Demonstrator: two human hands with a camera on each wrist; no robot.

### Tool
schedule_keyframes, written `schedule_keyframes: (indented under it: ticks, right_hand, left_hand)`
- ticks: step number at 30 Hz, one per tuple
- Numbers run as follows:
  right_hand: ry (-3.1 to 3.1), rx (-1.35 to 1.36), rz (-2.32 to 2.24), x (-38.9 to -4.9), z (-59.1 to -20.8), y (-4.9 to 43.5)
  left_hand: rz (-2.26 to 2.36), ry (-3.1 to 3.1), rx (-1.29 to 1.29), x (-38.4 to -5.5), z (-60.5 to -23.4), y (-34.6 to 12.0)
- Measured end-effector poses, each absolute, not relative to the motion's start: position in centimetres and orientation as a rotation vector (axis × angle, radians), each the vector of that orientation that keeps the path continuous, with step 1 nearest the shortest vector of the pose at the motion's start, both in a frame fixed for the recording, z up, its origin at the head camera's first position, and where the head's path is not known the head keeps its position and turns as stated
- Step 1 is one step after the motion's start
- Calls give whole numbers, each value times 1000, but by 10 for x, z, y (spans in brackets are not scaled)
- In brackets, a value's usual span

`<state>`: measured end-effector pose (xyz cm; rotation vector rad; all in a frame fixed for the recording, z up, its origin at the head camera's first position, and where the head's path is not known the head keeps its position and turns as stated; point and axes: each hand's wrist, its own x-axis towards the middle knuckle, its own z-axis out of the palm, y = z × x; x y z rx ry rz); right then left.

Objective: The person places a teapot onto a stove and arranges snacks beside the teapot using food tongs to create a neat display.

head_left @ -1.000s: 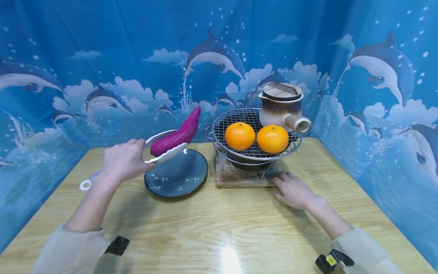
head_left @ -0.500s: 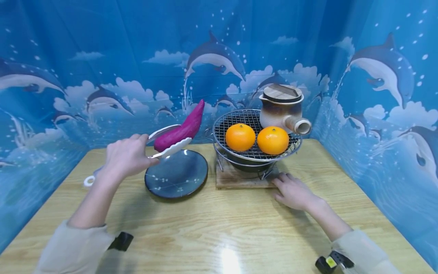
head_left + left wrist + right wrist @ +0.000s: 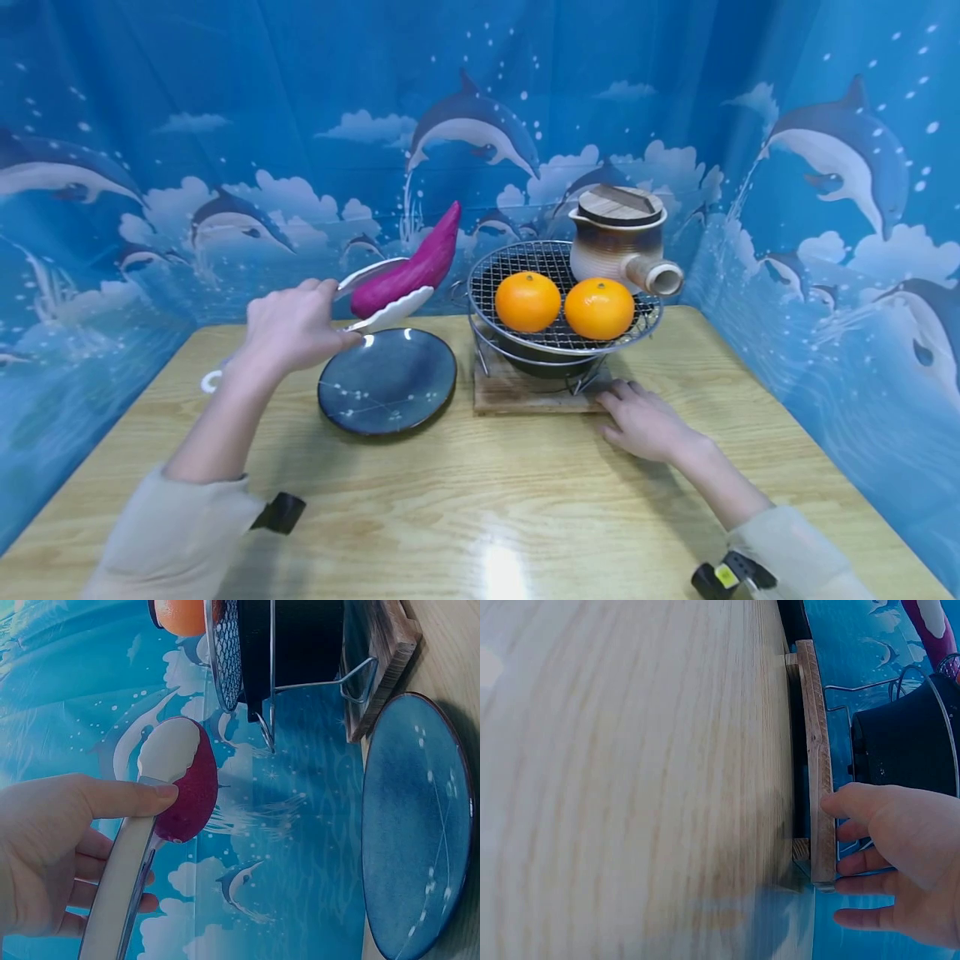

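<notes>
My left hand [image 3: 296, 327] grips a pair of tongs [image 3: 401, 308] with white scalloped heads. Between those heads sits a purple sweet potato [image 3: 423, 265], its pointed end tilted up to the right. The left wrist view shows my thumb pressing the near arm of the tongs [image 3: 124, 889], with the sweet potato [image 3: 196, 787] partly hidden behind the white head. A dark blue plate [image 3: 390, 387] lies below, apart from the tongs. My right hand [image 3: 647, 423] rests its fingertips on the right front corner of the wooden board [image 3: 536, 396]; the right wrist view shows these fingers fairly straight.
On the board stands a small round grill [image 3: 551, 337] with a wire mesh top. It bears two oranges [image 3: 527, 302] and a brown-and-cream clay pot [image 3: 617, 237] with a wooden lid and side handle. A blue dolphin curtain [image 3: 300, 125] surrounds the table [image 3: 420, 508].
My left hand has moved up and to the right, toward the grill, carrying the tongs and sweet potato higher above the plate. My right hand has stayed at the board's corner.
</notes>
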<state>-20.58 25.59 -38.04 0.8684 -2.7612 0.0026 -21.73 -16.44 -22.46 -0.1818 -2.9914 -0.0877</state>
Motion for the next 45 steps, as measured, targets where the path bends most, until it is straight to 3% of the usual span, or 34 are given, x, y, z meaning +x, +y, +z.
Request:
schedule_keyframes:
  ticks: [45]
  right_hand:
    - [-2740,889,-6,-208,-381,256]
  left_hand:
    - [-61,-2951,-309,-243,-205,-128]
